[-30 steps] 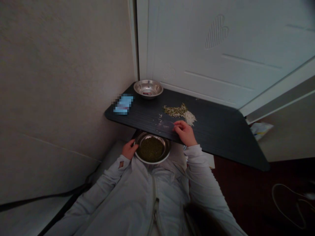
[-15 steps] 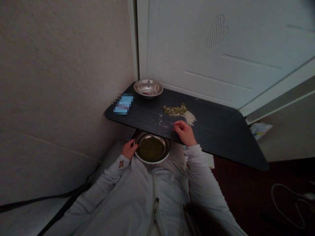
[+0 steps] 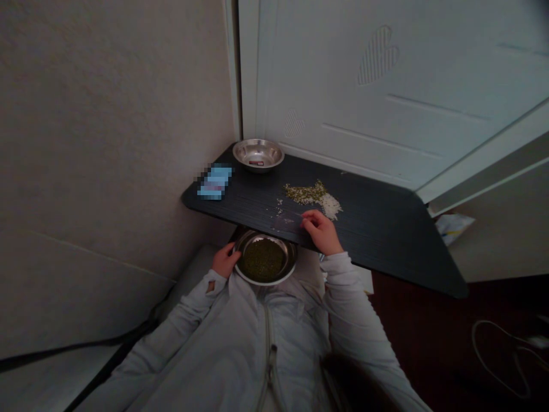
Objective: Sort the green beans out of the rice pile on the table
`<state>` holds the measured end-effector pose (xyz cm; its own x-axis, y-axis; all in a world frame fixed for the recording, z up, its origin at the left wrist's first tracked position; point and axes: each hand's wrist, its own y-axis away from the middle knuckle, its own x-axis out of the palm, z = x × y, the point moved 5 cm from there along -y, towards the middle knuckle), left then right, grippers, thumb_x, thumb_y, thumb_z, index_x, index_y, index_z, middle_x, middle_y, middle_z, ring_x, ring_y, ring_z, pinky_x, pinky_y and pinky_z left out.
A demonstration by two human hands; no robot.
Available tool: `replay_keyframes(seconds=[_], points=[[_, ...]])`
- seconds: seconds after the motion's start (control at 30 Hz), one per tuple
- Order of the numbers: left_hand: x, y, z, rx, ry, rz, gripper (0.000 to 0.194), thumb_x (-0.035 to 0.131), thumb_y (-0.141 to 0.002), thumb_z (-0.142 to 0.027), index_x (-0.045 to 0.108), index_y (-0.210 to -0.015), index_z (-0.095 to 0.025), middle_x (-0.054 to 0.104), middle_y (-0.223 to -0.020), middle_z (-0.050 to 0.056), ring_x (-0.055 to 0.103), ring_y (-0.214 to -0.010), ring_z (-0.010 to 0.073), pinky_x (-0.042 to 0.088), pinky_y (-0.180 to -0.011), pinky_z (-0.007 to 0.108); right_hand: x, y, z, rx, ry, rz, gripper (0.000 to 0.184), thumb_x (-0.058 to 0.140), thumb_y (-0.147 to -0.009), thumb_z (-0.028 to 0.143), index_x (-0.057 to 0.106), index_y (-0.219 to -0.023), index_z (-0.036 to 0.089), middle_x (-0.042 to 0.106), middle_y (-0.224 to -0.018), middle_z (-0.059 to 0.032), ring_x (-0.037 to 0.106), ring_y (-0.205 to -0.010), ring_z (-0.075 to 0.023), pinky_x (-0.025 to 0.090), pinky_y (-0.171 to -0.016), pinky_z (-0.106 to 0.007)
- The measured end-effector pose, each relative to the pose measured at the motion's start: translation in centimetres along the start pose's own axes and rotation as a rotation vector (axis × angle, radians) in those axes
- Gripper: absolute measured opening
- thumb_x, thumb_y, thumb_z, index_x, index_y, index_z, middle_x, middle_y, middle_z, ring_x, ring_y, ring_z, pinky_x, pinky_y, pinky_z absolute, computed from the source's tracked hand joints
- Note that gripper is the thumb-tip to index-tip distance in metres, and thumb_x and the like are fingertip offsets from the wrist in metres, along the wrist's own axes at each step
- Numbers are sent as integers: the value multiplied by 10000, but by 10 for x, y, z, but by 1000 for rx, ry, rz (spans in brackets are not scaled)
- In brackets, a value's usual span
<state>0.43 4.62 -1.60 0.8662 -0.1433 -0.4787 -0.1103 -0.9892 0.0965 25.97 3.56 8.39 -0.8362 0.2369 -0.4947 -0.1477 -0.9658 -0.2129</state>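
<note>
My left hand (image 3: 225, 260) is closed on the left rim of a steel bowl (image 3: 266, 281). That bowl rests in my lap under the table's near edge, with small green beans (image 3: 262, 259), like mung beans, inside. Over the table's near edge, my right hand (image 3: 319, 230) pinches a thin, clear, sheet-like piece (image 3: 285, 222), which lies low over the tabletop; its exact kind is hard to make out. Just beyond the right hand lie a pile of green beans mixed with pale grains (image 3: 304, 193) and a white pile of grains (image 3: 330, 206). A few loose grains (image 3: 279, 207) are scattered to the left.
The dark table (image 3: 386, 229) stands against a white door (image 3: 334, 74). An empty-looking steel bowl (image 3: 258, 155) is at its back left, near a blurred blue phone-like object (image 3: 215, 182). A wall (image 3: 107, 143) borders the left side. A white cable (image 3: 493, 343) lies on the floor at right.
The clear piece in my right hand has shifted slightly to the left and tilted. My left hand and the bowls have stayed in place.
</note>
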Motion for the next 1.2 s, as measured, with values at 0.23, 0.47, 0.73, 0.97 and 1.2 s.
replay_keyframes(seconds=[0.23, 0.47, 0.73, 0.97, 1.2], points=[[2, -1, 0, 8, 20, 9, 393, 407, -591, -304, 555, -911, -131, 603, -832, 16, 522, -790, 160, 394, -725, 252, -1, -2, 0, 12, -53, -15, 171, 432, -643, 260, 505, -772, 174, 534, -588, 25, 472, -551, -91, 350, -541, -210], [1, -1, 0, 8, 34, 16, 379, 407, -596, -310, 557, -897, -133, 604, -798, 9, 528, -757, 157, 401, -697, 245, -5, 19, 1, 118, -139, -119, 207, 446, -654, 317, 476, -795, 169, 548, -588, 10, 482, -530, -99, 363, -523, -221], [-3, 1, -3, -1, 8, -6, 361, 414, -599, -310, 572, -878, -141, 614, -794, 9, 531, -761, 161, 401, -699, 246, 7, 54, 19, 78, 53, -176, 203, 427, -681, 310, 485, -828, 182, 562, -640, -7, 503, -570, -112, 388, -567, -242], [-2, 1, -1, -24, 32, -1, 406, 428, -592, -312, 560, -932, -131, 615, -846, 22, 528, -804, 170, 395, -727, 250, 10, 54, 27, 72, 84, -193, 175, 425, -687, 293, 482, -811, 182, 567, -639, -5, 505, -564, -107, 390, -561, -230], [0, -1, 4, -7, 22, 15, 385, 417, -602, -312, 564, -919, -150, 615, -803, 5, 530, -755, 160, 403, -701, 254, 6, 56, 25, 68, 172, -243, 186, 422, -676, 294, 493, -808, 184, 566, -629, -6, 513, -564, -117, 393, -563, -241]])
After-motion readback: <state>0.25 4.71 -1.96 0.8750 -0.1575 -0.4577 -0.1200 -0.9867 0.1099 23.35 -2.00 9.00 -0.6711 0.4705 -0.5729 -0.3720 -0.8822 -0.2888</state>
